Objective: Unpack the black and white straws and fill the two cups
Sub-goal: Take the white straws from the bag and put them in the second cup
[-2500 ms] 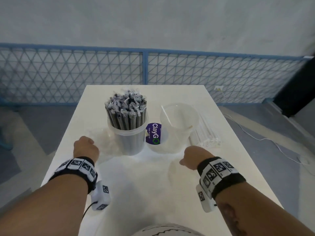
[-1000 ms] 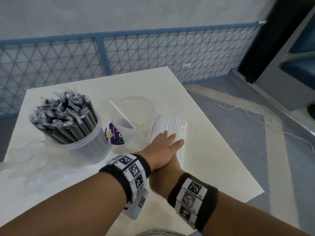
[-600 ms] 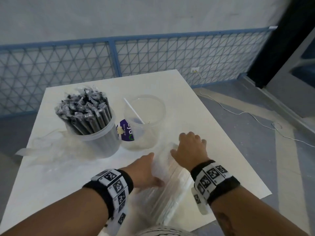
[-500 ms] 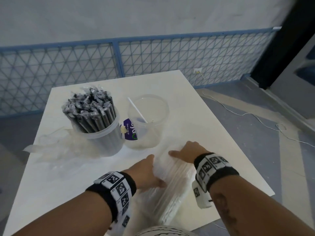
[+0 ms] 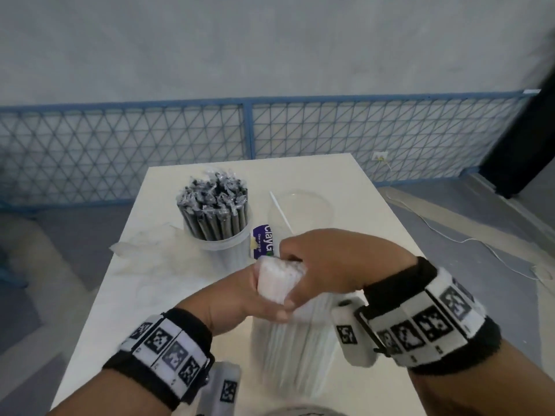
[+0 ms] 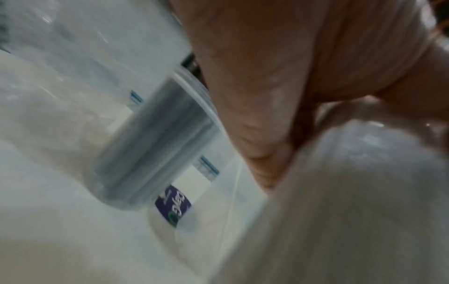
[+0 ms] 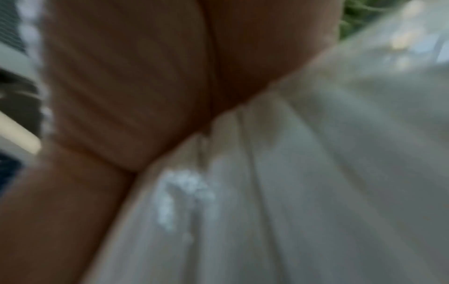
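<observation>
White straws (image 5: 280, 283), still bagged, clamped upright between both hands' grip; wrapper looks slick, so the bundle may slip and scatter over the bench (image 5: 345, 181).

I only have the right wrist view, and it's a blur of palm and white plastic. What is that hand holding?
Observer: The head view shows the right hand gripping the top of a wrapped pack of white straws, stood on end on the table.
Operator: Is the left hand helping?
Observer: Yes, the left hand grips the same pack from the other side.
Operator: How are the cups?
Observer: The left cup is packed with black straws; the clear cup holds a single white straw.
</observation>
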The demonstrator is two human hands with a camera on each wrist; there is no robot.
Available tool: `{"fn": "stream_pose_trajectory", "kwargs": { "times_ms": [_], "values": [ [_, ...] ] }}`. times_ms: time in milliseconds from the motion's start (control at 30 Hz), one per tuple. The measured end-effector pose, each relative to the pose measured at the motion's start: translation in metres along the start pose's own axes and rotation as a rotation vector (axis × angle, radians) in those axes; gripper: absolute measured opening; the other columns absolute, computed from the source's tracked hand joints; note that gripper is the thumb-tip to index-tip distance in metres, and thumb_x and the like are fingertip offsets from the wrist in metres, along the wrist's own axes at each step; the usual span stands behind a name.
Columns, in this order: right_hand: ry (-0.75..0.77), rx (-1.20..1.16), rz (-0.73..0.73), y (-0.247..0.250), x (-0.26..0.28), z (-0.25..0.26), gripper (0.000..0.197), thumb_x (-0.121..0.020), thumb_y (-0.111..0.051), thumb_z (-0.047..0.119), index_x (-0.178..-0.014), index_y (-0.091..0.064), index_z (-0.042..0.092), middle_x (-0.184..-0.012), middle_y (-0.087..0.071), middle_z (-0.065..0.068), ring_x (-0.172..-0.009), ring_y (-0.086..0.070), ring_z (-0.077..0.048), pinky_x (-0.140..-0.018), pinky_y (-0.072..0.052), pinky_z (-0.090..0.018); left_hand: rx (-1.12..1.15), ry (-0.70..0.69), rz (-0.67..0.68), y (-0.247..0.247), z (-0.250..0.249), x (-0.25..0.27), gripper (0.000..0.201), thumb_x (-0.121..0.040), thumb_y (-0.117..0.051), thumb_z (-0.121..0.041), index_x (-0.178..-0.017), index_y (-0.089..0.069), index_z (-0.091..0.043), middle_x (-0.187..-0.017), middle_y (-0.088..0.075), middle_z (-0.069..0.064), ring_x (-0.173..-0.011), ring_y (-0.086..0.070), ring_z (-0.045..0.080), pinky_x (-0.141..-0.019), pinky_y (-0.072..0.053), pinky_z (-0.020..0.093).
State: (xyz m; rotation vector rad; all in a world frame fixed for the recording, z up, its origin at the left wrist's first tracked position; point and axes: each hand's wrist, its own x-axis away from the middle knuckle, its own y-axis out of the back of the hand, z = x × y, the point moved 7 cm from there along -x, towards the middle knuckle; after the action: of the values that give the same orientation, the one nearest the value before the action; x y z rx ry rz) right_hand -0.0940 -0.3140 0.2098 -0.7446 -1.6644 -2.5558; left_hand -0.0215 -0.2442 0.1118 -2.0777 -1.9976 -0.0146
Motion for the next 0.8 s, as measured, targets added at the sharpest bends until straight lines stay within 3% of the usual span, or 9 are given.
{"fn": "stream_pose_trajectory", "kwargs": {
  "times_ms": [67,167,267,333,400,500,633,700,800],
  "values": [
    [0.141,0.094,-0.136,0.019,0.007,0.031,0.041,-0.069,-0.082,0.045,-0.099,-0.057,0.033,-0.083,-0.054,0.015,-0.077,-0.050,-0.007,-0.066,-0.039,-0.026,0.265,-0.015,0.034,0.011,-0.015,0.016,0.062,-0.075,-0.084,-0.037,-0.129,-0.066,-0.012,-0.122,-0.068,0.011,-0.111,-0.065,0.024,-0.095,-0.052,0.037],
    [0.289,0.183,-0.229,0.019,0.002,0.058,0.049,-0.069,-0.084,0.035,-0.111,-0.061,0.030,-0.090,-0.048,0.017,-0.081,-0.046,-0.007,-0.064,-0.036,-0.022,0.363,0.101,-0.123,0.033,-0.015,0.021,0.069,-0.091,-0.046,-0.067,-0.127,-0.070,-0.014,-0.128,-0.069,0.014,-0.118,-0.066,0.029,-0.103,-0.049,0.044],
    [0.344,0.170,-0.219,-0.004,-0.014,0.062,0.053,-0.067,-0.086,0.025,-0.113,-0.061,0.028,-0.100,-0.054,0.010,-0.086,-0.044,-0.007,-0.062,-0.030,-0.019,0.117,0.242,-0.238,0.046,-0.006,0.012,0.052,-0.102,-0.049,-0.048,-0.130,-0.065,-0.007,-0.121,-0.070,0.019,-0.114,-0.065,0.033,-0.108,-0.043,0.052],
    [0.329,0.156,-0.257,-0.012,-0.021,0.055,0.057,-0.065,-0.085,0.027,-0.113,-0.056,0.033,-0.096,-0.048,0.009,-0.086,-0.041,-0.010,-0.069,-0.026,-0.027,-0.096,0.345,-0.293,0.053,-0.003,0.011,0.040,-0.092,-0.061,-0.025,-0.120,-0.065,0.003,-0.100,-0.070,0.026,-0.085,-0.068,0.028,-0.083,-0.057,0.047],
    [0.285,0.168,-0.258,-0.013,-0.023,0.045,0.061,-0.064,-0.084,0.034,-0.113,-0.048,0.040,-0.096,-0.042,0.009,-0.087,-0.036,-0.011,-0.076,-0.021,-0.028,-0.238,0.487,-0.304,0.055,0.004,0.015,0.018,-0.095,-0.055,-0.017,-0.096,-0.066,-0.003,-0.069,-0.060,0.010,-0.053,-0.053,0.013,-0.047,-0.045,0.022],
    [0.198,0.267,-0.208,-0.015,-0.025,0.038,0.068,-0.062,-0.082,0.052,-0.117,-0.045,0.034,-0.108,-0.044,0.008,-0.094,-0.035,-0.012,-0.097,-0.024,-0.036,-0.279,0.618,-0.284,0.055,0.010,0.022,0.025,-0.100,-0.050,-0.018,-0.077,-0.059,-0.019,-0.057,-0.047,-0.006,-0.048,-0.037,0.006,-0.038,-0.030,0.015],
    [0.096,0.220,-0.112,-0.012,-0.025,0.033,0.108,-0.056,-0.083,0.063,-0.142,-0.028,0.028,-0.129,-0.048,0.003,-0.114,-0.047,-0.019,-0.102,-0.030,-0.039,-0.264,0.530,-0.243,0.051,-0.007,0.018,0.004,-0.088,-0.063,-0.011,-0.091,-0.063,-0.012,-0.061,-0.048,0.000,-0.048,-0.037,0.009,-0.040,-0.031,0.017],
    [0.061,0.151,0.002,-0.011,-0.029,0.028,0.126,-0.056,-0.087,0.055,-0.151,-0.009,0.032,-0.137,-0.051,0.001,-0.116,-0.052,-0.023,-0.095,-0.040,-0.035,-0.277,0.402,-0.249,0.050,-0.021,0.015,0.019,-0.085,-0.065,-0.012,-0.103,-0.066,-0.005,-0.065,-0.047,0.003,-0.050,-0.038,0.012,-0.047,-0.030,0.020],
    [0.024,0.073,0.106,-0.005,-0.038,0.020,0.136,-0.057,-0.090,0.045,-0.151,0.007,0.040,-0.140,-0.055,-0.002,-0.110,-0.058,-0.023,-0.096,-0.049,-0.040,-0.222,0.155,-0.298,0.046,-0.052,0.014,0.012,-0.092,-0.067,-0.018,-0.093,-0.068,-0.006,-0.076,-0.058,0.009,-0.066,-0.051,0.019,-0.067,-0.044,0.030]
  ]
}}
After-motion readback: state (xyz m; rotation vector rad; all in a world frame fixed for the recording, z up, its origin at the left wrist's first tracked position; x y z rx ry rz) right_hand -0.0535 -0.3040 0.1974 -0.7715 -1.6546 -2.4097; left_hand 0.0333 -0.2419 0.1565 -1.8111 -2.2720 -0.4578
